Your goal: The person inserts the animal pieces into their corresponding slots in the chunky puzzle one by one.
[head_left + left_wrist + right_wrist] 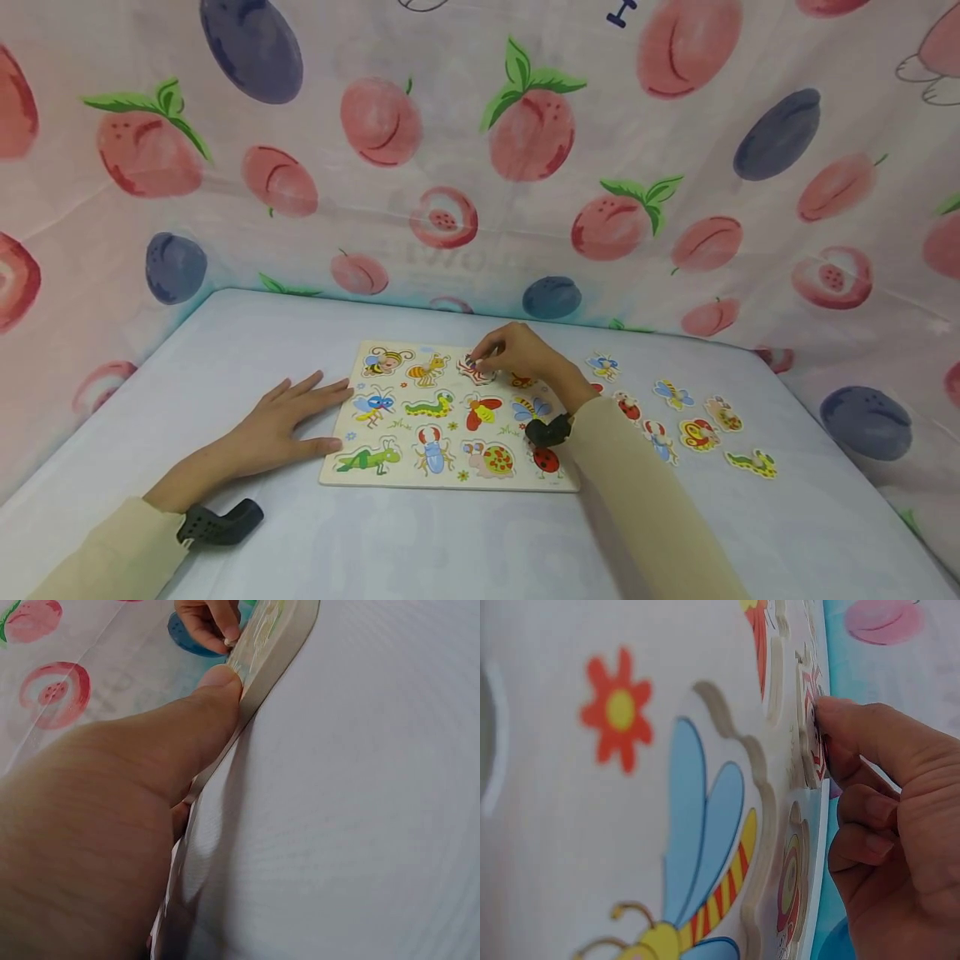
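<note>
A wooden insect puzzle board [408, 478] lies on the table, its recesses printed with bugs. My right hand [517, 350] is over its top row and pinches a red-striped spider puzzle piece [807, 724] between thumb and curled fingers. The piece sits tilted at the spider's recess; whether it is fully seated I cannot tell. My left hand [273, 425] lies spread at the board's left side, fingers straight. Its thumb [217, 690] touches the board's edge in the left wrist view.
Several loose puzzle pieces lie right of the board, among them a caterpillar [752, 463], a snail [723, 413], a butterfly [699, 435], a dragonfly [672, 394] and a beetle [660, 442]. A fruit-print cloth [480, 275] rises behind the white table.
</note>
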Action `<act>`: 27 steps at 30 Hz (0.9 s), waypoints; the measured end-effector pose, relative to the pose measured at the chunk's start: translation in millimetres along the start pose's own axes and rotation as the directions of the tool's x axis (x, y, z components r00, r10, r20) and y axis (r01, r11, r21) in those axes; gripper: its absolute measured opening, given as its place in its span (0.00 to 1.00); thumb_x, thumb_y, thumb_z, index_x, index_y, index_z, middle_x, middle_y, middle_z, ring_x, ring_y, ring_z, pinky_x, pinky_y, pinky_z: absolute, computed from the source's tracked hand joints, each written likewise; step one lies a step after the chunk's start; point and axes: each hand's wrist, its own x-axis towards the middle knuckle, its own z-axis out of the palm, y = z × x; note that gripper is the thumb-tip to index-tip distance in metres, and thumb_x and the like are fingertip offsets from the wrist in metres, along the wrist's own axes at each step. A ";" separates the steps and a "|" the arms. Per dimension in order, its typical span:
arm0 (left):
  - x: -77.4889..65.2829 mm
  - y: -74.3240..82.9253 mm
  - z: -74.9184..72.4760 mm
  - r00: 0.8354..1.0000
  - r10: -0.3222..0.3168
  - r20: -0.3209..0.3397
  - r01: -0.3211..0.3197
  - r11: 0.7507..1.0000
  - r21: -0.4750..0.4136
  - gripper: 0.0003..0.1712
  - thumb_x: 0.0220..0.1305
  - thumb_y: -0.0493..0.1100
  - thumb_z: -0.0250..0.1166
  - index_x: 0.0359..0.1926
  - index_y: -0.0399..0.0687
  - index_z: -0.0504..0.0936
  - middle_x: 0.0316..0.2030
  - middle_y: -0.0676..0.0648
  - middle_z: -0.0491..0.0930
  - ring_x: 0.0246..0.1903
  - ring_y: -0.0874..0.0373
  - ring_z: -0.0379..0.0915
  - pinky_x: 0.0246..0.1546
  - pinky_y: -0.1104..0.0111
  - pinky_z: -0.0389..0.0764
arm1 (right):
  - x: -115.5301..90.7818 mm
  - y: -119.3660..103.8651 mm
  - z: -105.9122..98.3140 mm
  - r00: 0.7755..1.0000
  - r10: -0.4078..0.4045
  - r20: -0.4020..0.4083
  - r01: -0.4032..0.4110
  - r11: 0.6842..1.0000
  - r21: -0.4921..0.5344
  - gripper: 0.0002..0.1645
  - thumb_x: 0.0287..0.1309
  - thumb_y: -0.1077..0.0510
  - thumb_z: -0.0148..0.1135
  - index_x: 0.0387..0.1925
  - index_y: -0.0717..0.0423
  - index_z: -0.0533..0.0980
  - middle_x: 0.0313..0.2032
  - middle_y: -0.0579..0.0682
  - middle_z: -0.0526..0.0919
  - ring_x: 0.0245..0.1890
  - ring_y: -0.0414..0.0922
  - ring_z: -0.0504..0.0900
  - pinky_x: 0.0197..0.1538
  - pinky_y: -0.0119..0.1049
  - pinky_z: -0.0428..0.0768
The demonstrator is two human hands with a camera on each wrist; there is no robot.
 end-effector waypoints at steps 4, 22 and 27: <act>-0.7 1.4 -0.9 1.000 0.002 -0.003 -0.002 1.000 0.003 0.43 0.57 0.65 0.64 0.69 0.51 0.67 0.69 0.47 0.62 0.71 0.40 0.41 0.66 0.41 0.38 | -1.6 -1.9 -0.4 1.000 0.009 0.007 -0.009 1.000 -0.011 0.05 0.51 0.54 0.73 0.32 0.44 0.86 0.32 0.41 0.84 0.33 0.43 0.79 0.36 0.34 0.78; 0.0 -0.3 -0.4 1.000 0.000 -0.001 0.000 1.000 0.007 0.44 0.57 0.66 0.63 0.69 0.51 0.67 0.69 0.47 0.61 0.71 0.39 0.41 0.66 0.41 0.38 | -4.9 1.7 5.2 1.000 0.022 -0.022 -0.021 0.998 0.057 0.08 0.51 0.52 0.73 0.36 0.44 0.86 0.33 0.41 0.84 0.36 0.42 0.79 0.42 0.36 0.78; 0.6 -1.4 0.7 1.000 0.014 -0.004 -0.014 1.000 0.007 0.44 0.57 0.66 0.63 0.69 0.50 0.66 0.69 0.47 0.61 0.71 0.39 0.41 0.66 0.41 0.38 | -7.5 3.2 5.1 0.999 0.001 -0.037 0.000 0.999 0.045 0.08 0.53 0.52 0.72 0.37 0.46 0.85 0.33 0.41 0.84 0.37 0.41 0.80 0.43 0.36 0.78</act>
